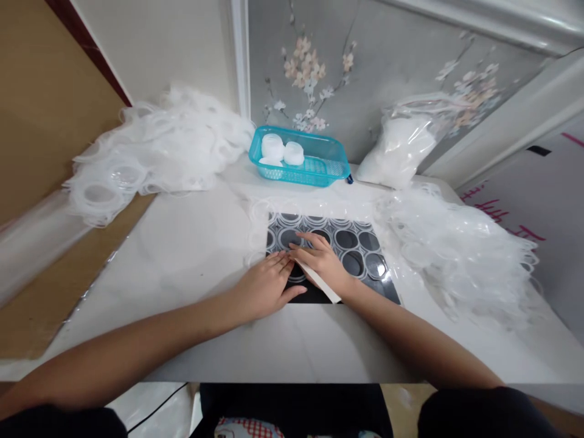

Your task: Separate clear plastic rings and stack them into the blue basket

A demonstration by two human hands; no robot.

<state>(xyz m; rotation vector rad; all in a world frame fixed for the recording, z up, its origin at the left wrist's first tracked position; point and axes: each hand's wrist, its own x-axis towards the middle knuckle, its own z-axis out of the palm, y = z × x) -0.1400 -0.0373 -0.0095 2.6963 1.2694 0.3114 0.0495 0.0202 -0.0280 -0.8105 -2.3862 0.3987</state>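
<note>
glossy mat, bskt see-thru plastic, tbl smooth & semi-gloss, bag shiny plastic.

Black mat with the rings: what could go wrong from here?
The white strip at the right hand might nudge the clear rings out of line. The left hand, resting on the black mat, could drag it. The clear plastic heap nearby might slide onto it.
</note>
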